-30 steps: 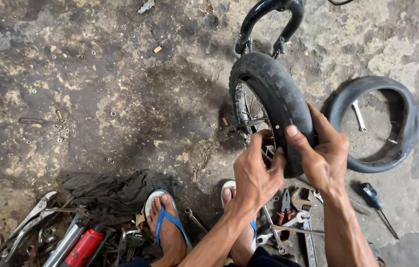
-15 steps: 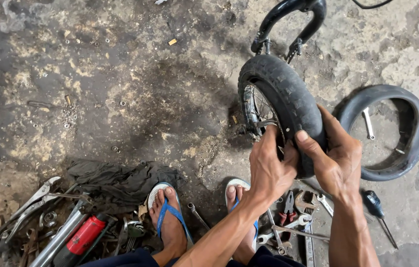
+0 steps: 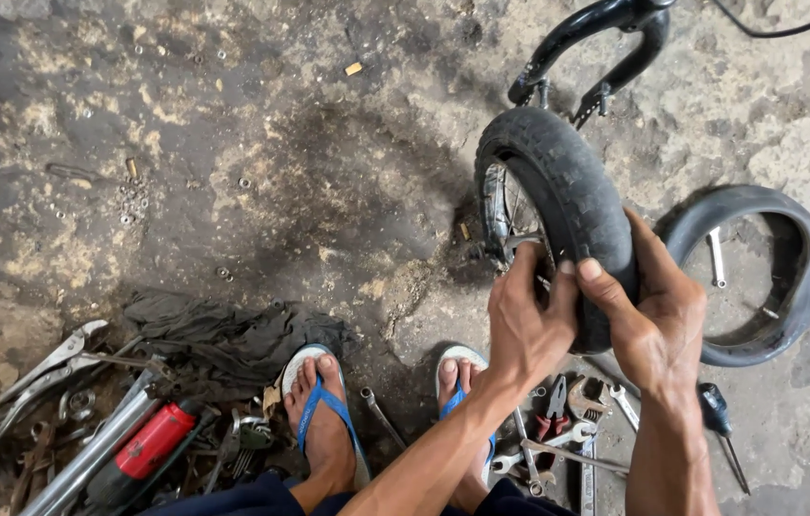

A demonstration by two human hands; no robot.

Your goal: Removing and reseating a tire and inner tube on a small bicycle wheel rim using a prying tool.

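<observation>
Our left hand (image 3: 524,330) and right hand (image 3: 653,330) both clamp around the black rubber tyre (image 3: 563,205) on its small spoked wheel, upright at right centre under the black fork (image 3: 596,38). We risk pinched fingers if the bead slips.

wheel (image 3: 558,205) upright ahead of feet, fork (image 3: 596,38) behind it, loose tyre (image 3: 758,272) flat to its right, tools (image 3: 558,430) below, rag (image 3: 223,334) left.

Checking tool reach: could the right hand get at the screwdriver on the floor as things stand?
Probably yes, once it lets go: the right hand grips the tyre, and the screwdriver lies on bare floor just below it, uncovered.
</observation>
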